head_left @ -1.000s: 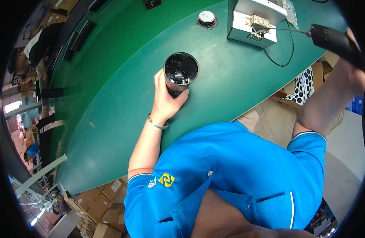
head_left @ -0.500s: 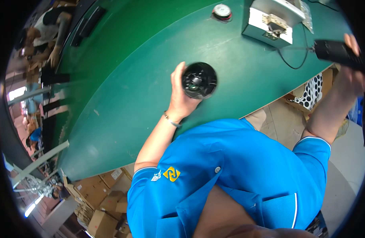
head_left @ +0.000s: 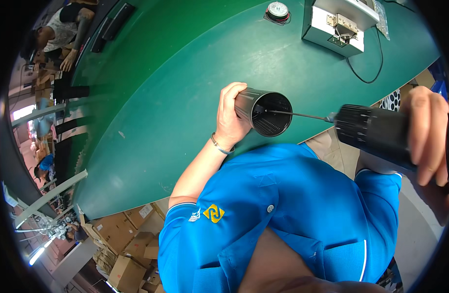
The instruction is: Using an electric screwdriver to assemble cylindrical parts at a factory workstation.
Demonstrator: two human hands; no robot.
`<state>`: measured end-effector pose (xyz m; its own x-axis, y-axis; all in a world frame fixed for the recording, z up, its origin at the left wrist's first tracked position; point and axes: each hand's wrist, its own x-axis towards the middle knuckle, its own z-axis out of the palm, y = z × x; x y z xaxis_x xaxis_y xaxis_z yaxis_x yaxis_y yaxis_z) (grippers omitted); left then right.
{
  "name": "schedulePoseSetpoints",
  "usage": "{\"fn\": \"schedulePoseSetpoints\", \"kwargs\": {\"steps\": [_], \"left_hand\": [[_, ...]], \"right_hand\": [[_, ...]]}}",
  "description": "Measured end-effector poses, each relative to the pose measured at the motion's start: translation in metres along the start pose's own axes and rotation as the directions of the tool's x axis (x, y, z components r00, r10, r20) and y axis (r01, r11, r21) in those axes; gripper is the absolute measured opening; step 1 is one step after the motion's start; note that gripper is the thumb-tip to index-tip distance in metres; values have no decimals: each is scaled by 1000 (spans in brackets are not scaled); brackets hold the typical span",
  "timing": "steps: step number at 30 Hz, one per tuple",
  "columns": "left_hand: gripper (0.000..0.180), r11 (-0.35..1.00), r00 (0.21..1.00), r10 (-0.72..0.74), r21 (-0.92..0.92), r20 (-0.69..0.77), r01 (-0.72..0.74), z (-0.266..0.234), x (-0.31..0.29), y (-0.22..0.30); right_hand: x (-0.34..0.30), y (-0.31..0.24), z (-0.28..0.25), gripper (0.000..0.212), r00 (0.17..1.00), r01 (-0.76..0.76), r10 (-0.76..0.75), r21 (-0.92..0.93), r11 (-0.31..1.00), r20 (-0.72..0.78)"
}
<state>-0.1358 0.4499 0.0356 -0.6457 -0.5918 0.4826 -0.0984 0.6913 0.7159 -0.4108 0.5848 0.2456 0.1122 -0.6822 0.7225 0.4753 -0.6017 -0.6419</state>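
My left hand (head_left: 231,115) is wrapped round a black perforated metal cylinder (head_left: 249,101), tilted so its open end faces right. Gripped in my right hand (head_left: 426,134) is a black power screwdriver (head_left: 373,131) with a long thin bit (head_left: 307,115). The bit's tip reaches into the cylinder's open mouth; what it touches inside is too dark to tell. Both tools are above the green table (head_left: 185,122), near its front edge.
At the back right stands a white box-shaped fixture (head_left: 332,31) with metal fittings and a black cable (head_left: 376,73). A round speaker-like part (head_left: 277,11) with thin wires lies to its left. Cardboard boxes (head_left: 114,232) sit below at left. Another person (head_left: 63,34) works at far left.
My right hand has brought the screwdriver inward from the far right, its bit now inside the cylinder. My left hand has tipped the cylinder's open end toward the right.
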Motion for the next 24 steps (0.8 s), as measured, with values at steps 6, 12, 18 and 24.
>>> {"fn": "schedulePoseSetpoints", "kwargs": {"steps": [6, 12, 18, 24], "left_hand": [[71, 1000, 1000, -8, -9, -10, 8, 2, 0, 1], [73, 999, 999, -36, 3, -21, 36, 0, 0, 3], [78, 1000, 999, 5, -30, -50, -7, 1, 3, 6], [77, 997, 998, 41, -59, -43, -43, -1, -1, 2]], "right_hand": [[-3, 37, 11, 46, 999, 20, -24, -123, 992, -26], [1, 60, 17, 49, 998, 54, -60, -179, 982, -26], [9, 74, 28, 53, 994, 99, -105, -211, 973, -15], [7, 58, 10, 45, 958, 10, 41, -177, 984, 283]]}}
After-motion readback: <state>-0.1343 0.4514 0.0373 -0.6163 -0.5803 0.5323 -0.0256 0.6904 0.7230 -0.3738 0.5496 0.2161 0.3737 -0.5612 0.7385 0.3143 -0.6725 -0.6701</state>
